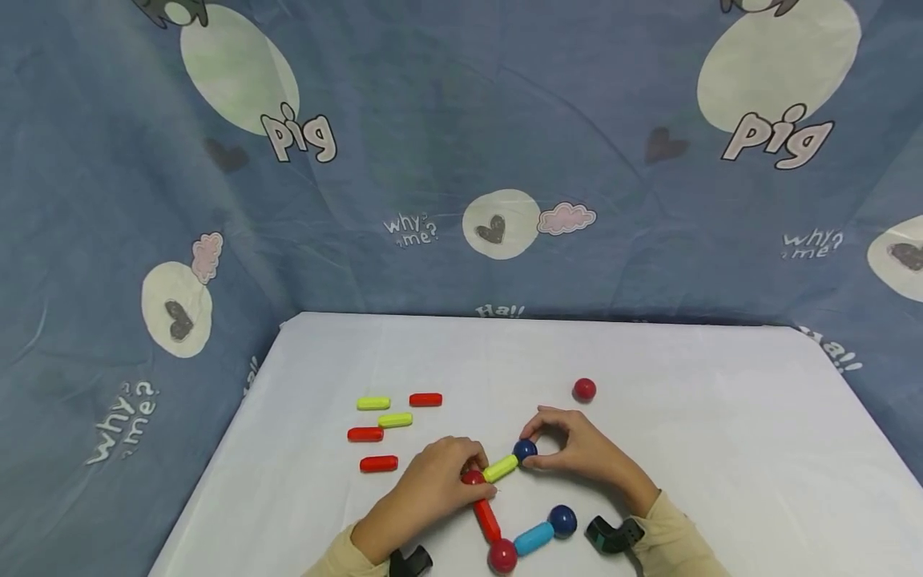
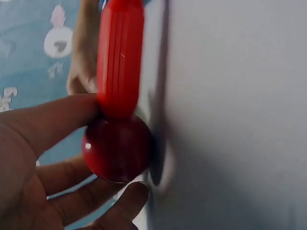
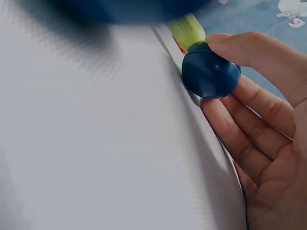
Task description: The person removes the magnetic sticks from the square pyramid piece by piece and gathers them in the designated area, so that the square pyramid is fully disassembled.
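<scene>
My left hand (image 1: 438, 478) grips a red ball (image 2: 116, 148) between thumb and fingers. From that ball a red rod (image 1: 486, 521) runs down to another red ball (image 1: 502, 555), and a yellow-green rod (image 1: 501, 468) runs up to the right. At that rod's far end sits a dark blue ball (image 3: 211, 71), pinched between the thumb and fingers of my right hand (image 1: 580, 449). A light blue rod (image 1: 534, 538) joins the lower red ball to a second dark blue ball (image 1: 562, 521). Together the pieces form a chain, its two blue ends apart.
Loose red rods (image 1: 378, 464) and yellow-green rods (image 1: 373, 403) lie left of the hands on the white table (image 1: 735, 433). A single red ball (image 1: 585, 390) rests beyond my right hand. Blue printed cloth (image 1: 404, 160) hangs behind and at the sides.
</scene>
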Available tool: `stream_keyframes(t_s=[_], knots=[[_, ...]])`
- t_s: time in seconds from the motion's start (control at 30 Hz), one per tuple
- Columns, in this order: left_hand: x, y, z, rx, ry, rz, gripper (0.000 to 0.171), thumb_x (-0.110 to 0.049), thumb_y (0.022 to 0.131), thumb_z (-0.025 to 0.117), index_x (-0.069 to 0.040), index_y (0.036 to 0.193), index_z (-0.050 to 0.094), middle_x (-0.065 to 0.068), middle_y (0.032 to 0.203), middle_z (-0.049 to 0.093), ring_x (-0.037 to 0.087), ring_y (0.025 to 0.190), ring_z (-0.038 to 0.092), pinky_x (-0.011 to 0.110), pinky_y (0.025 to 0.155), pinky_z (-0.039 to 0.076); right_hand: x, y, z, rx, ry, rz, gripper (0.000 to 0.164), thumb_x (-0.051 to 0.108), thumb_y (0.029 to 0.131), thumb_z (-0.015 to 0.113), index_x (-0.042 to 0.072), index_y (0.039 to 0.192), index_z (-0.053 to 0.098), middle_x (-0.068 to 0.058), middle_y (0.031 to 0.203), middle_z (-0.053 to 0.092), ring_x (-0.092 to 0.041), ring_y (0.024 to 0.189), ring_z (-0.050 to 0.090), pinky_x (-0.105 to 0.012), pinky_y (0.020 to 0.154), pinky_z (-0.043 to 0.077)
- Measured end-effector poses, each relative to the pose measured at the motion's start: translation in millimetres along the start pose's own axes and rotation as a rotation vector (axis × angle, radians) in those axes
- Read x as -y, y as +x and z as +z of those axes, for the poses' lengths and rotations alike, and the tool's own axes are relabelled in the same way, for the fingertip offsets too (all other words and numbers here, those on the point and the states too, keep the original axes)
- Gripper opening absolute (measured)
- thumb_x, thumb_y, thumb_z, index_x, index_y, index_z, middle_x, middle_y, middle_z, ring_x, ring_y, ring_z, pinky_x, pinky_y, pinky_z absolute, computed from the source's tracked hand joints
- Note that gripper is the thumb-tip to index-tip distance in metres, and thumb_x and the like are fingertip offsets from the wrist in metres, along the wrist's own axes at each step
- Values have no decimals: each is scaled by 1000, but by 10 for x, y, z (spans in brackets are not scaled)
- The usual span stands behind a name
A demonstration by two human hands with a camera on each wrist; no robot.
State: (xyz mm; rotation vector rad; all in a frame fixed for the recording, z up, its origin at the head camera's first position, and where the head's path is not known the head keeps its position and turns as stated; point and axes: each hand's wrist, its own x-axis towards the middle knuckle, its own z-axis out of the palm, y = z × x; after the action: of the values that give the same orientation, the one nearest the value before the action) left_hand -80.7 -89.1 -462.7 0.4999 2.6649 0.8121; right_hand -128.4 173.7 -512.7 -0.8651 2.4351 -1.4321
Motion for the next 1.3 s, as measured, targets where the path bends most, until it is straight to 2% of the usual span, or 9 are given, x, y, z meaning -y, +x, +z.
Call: stream_keyframes(t_s=[0.1, 0.2, 0.37, 0.57, 0.67, 0.9, 1.07, 1.2, 1.3], knots=[[59, 56, -87, 4, 27, 21, 24, -33, 82, 88, -20, 100, 78, -11, 81, 63, 8, 80, 49, 24, 68, 42, 6, 10, -7, 4, -1, -2, 32, 29, 80, 90, 22, 108, 75, 8, 100, 75, -14, 102, 67, -42, 120, 38], [100, 115, -142, 8, 28, 44, 24, -28, 84, 87, -20, 105, 80, -9, 91, 69, 9, 86, 51, 25, 74, 45, 15, 17, -12, 12, 2, -3, 33, 28, 80, 89, 21, 109, 76, 8, 103, 77, -14, 111, 69, -56, 123, 28], [117, 172, -140, 9, 25, 52, 27, -29, 85, 85, -20, 110, 79, -7, 100, 72, 10, 92, 54, 31, 82, 50, 21, 17, -14, 27, 21, 3, 33, 27, 82, 88, 21, 112, 78, 7, 108, 79, -16, 118, 69, -64, 121, 24], [130, 183, -74, -28, 54, 71, 24, -31, 86, 85, -22, 107, 80, -9, 98, 73, 9, 93, 57, 33, 85, 51, 12, 14, -13, 24, 28, -14, 33, 28, 81, 89, 19, 111, 79, 6, 106, 80, -13, 113, 71, -61, 123, 25], [135, 185, -63, -36, 57, 73, 23, -31, 86, 85, -22, 106, 81, -10, 96, 73, 8, 90, 55, 30, 82, 49, 16, 13, -13, 26, 33, -22, 34, 28, 80, 89, 19, 111, 79, 6, 106, 80, -12, 112, 71, -57, 124, 25], [128, 185, -56, -44, 62, 77, 21, -30, 86, 84, -21, 105, 81, -10, 94, 72, 6, 85, 52, 25, 76, 45, 4, 14, -3, 18, 24, -27, 32, 28, 81, 89, 19, 110, 78, 5, 104, 80, -13, 111, 71, -58, 123, 26], [117, 184, -49, -55, 73, 85, 20, -31, 87, 84, -21, 104, 81, -9, 93, 72, 5, 83, 51, 23, 72, 43, 9, 13, -1, 7, -2, -44, 31, 26, 80, 90, 20, 108, 78, 7, 103, 79, -12, 109, 72, -55, 123, 29], [118, 176, -46, -55, 80, 88, 20, -31, 87, 84, -21, 104, 81, -9, 94, 73, 5, 83, 52, 23, 72, 44, 18, 10, -17, -21, -28, -22, 31, 22, 79, 90, 21, 107, 78, 10, 103, 79, -24, 121, 69, -56, 120, 32], [121, 168, -52, -47, 77, 89, 20, -30, 86, 85, -21, 104, 81, -9, 96, 73, 5, 85, 54, 24, 73, 45, 21, 3, -36, -51, -35, 6, 31, 20, 78, 90, 21, 107, 77, 10, 102, 78, -37, 131, 63, -59, 117, 35]])
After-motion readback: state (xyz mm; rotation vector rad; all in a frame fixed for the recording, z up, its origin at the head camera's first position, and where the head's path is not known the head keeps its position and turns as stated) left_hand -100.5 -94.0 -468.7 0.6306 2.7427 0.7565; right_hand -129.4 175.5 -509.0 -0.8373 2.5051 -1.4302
